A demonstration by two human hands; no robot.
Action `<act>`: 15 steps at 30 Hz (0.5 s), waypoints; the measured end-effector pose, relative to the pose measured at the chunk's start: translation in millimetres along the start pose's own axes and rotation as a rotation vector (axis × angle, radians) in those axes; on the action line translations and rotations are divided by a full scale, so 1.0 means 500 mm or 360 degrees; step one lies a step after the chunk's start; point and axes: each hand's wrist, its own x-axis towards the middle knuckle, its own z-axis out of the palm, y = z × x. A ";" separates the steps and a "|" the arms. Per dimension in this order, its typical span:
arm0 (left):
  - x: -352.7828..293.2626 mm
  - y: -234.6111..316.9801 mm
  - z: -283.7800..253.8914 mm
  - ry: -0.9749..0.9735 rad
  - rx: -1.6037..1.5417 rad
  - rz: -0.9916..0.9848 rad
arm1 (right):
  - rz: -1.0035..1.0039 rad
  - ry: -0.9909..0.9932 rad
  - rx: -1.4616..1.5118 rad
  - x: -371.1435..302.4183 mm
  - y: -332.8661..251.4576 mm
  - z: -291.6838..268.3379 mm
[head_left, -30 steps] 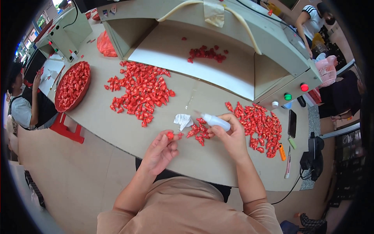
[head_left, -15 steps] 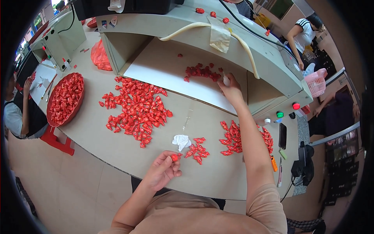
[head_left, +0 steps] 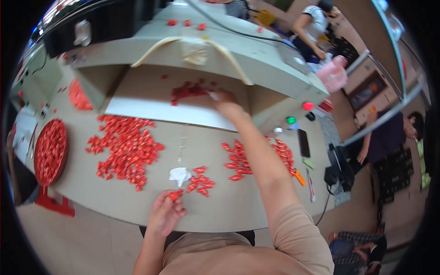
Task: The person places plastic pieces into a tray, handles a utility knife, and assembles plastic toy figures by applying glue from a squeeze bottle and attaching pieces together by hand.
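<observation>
My left hand (head_left: 166,213) pinches a small red plastic piece (head_left: 174,195) over the table's front edge. Just beyond it are a crumpled white tissue (head_left: 179,176) and a small cluster of red pieces (head_left: 200,182). My right hand (head_left: 228,104) reaches into the open-fronted cabinet, closed around a small white bottle (head_left: 214,96), mostly hidden by the fingers and blurred. Beside its tip lies a heap of red pieces (head_left: 188,93) at the back of a white board (head_left: 160,112). My right forearm crosses above another pile of red pieces (head_left: 237,160).
A large red pile (head_left: 126,151) spreads at left, beside a full red basin (head_left: 63,158). At right lie a phone (head_left: 304,143), an orange-handled tool (head_left: 300,178) and a slim knife (head_left: 311,185). The cabinet (head_left: 275,87) overhangs my right hand. Other people are nearby.
The view has swung, so the table appears shifted left. My right hand still holds the bottle by the heap in the cabinet; my left still pinches the red piece.
</observation>
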 end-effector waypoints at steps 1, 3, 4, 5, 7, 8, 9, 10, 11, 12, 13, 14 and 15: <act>-0.006 0.001 -0.001 0.0039 0.0026 0.0079 | -0.0068 0.0061 -0.0017 -0.012 -0.005 0.003; -0.008 0.001 0.002 -0.0008 0.0039 0.0066 | -0.0146 0.0130 -0.0031 -0.034 0.009 0.008; -0.009 0.002 0.004 0.0002 0.0040 0.0099 | -0.0125 0.0175 -0.0044 -0.039 0.022 0.006; -0.009 0.000 0.004 -0.0002 0.0076 0.0101 | -0.0128 0.0168 -0.0083 -0.043 0.032 0.006; -0.005 -0.004 0.014 -0.0033 0.0097 0.0089 | -0.0240 0.0313 -0.0314 -0.036 0.067 0.019; -0.005 -0.007 0.017 -0.0025 0.0095 0.0090 | -0.0236 0.0335 -0.0299 -0.041 0.095 0.018; -0.011 -0.007 0.012 0.0014 0.0100 0.0143 | -0.0109 0.0454 -0.0070 -0.053 0.081 0.021; -0.005 -0.010 0.013 0.0022 0.0087 0.0142 | 0.0026 0.0555 0.0165 -0.066 0.073 0.020; -0.008 -0.011 0.001 0.0059 0.0057 0.0161 | 0.0281 0.0200 0.0486 -0.090 0.034 -0.006; -0.007 -0.014 -0.007 0.0002 0.0016 0.0175 | 0.0547 -0.0179 0.0776 -0.122 -0.011 -0.054; -0.010 -0.013 -0.010 -0.0016 0.0042 0.0193 | 0.0411 -0.0139 0.1169 -0.164 -0.051 -0.057; -0.008 -0.016 0.000 0.0028 0.0101 0.0190 | 0.0302 -0.0077 0.1554 -0.223 -0.077 -0.066; -0.006 -0.020 0.001 0.0039 0.0152 0.0190 | 0.0300 -0.0196 0.1650 -0.276 -0.107 -0.087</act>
